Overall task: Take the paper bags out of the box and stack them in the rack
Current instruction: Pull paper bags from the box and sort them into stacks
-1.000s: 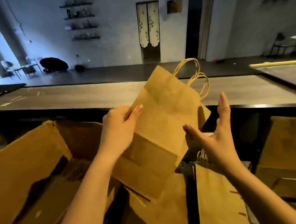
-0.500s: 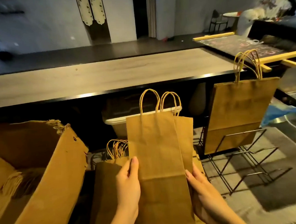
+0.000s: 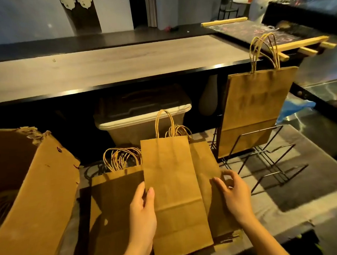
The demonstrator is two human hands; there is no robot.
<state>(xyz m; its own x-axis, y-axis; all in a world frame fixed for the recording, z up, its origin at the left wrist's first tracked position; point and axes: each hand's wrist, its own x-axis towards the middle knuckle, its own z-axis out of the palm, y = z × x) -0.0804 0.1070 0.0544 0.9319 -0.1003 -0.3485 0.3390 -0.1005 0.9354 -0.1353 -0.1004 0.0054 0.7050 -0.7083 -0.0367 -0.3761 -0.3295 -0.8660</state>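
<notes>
My left hand (image 3: 143, 213) grips the left edge of a narrow flat paper bag (image 3: 173, 196), thumb on top, handles pointing away from me. The bag lies over a pile of similar narrow bags (image 3: 204, 170). My right hand (image 3: 233, 198) is to the right of the held bag, over that pile, with loosely curled fingers and nothing in them. The open cardboard box (image 3: 31, 196) is at the left. The black wire rack (image 3: 264, 157) stands at the right, with large paper bags (image 3: 257, 106) upright in its back slot.
A stack of wider bags (image 3: 117, 205) lies flat between the box and the narrow pile. A lidded plastic bin (image 3: 143, 119) sits under the long wooden counter (image 3: 101, 68). A wood-framed chalkboard (image 3: 256, 31) lies at the far right.
The view swung right and down from the box to the rack. The narrow bag came down flat onto the pile. My right hand has let go of its right edge.
</notes>
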